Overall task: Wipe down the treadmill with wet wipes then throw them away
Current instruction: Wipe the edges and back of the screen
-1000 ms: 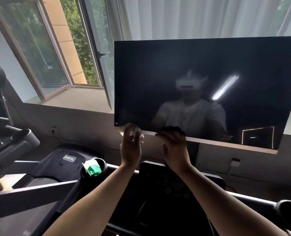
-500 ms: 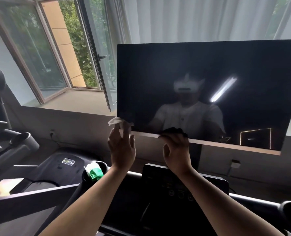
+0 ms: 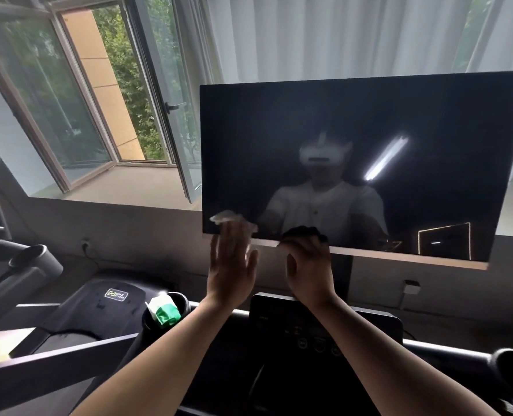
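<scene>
L hand [image 3: 231, 265] flat, pressing wipe [image 3: 228, 219] on screen [image 3: 354, 139]; R hand [image 3: 307, 265] grips its edge. Console [image 3: 324, 322] and disposal prob. pending.

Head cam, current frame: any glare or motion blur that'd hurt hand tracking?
Head view: the black screen mirrors a tube light as a bright streak; left hand and wet wipe are motion-smeared; right hand, gripping the screen's lower edge, is sharper; the console is underexposed against the bright window; straight frames bow from the wide lens.
</scene>
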A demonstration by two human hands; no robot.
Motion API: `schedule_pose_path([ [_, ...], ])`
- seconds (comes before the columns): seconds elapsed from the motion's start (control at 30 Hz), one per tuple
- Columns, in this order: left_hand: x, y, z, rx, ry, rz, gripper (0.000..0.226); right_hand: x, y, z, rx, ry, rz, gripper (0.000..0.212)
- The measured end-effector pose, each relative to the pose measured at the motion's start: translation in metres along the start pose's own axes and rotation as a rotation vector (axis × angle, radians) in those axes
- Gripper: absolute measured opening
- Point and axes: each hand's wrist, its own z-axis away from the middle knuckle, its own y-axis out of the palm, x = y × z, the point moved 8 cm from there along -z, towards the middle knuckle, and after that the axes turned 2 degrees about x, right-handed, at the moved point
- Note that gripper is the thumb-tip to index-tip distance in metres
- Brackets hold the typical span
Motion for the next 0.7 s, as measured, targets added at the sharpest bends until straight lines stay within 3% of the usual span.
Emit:
schedule_pose_path([
  [0.13,0.018,0.000,-0.010,0.037,-0.182,0.007,0.068,0.007,-0.002,-0.016,-0.014,-0.019,-0.028,0.027],
  [0.33,-0.035,-0.003,-0.030,0.051,0.189,-0.052,0.065,0.027,-0.018,-0.071,-0.096,-0.145,-0.034,0.014],
  [0.5,0.020,-0.027,-0.058,-0.039,-0.160,0.011,0.068,0.032,-0.031,-0.115,-0.111,-0.145,0.042,0.038],
  [0.57,0.028,-0.032,-0.062,-0.038,-0.201,0.024,0.067,0.032,-0.036,-0.132,-0.119,-0.153,0.053,0.044],
  [0.7,-0.002,-0.034,-0.061,-0.088,0.059,-0.036,0.061,0.031,-0.046,-0.171,-0.101,-0.143,0.126,0.055],
])
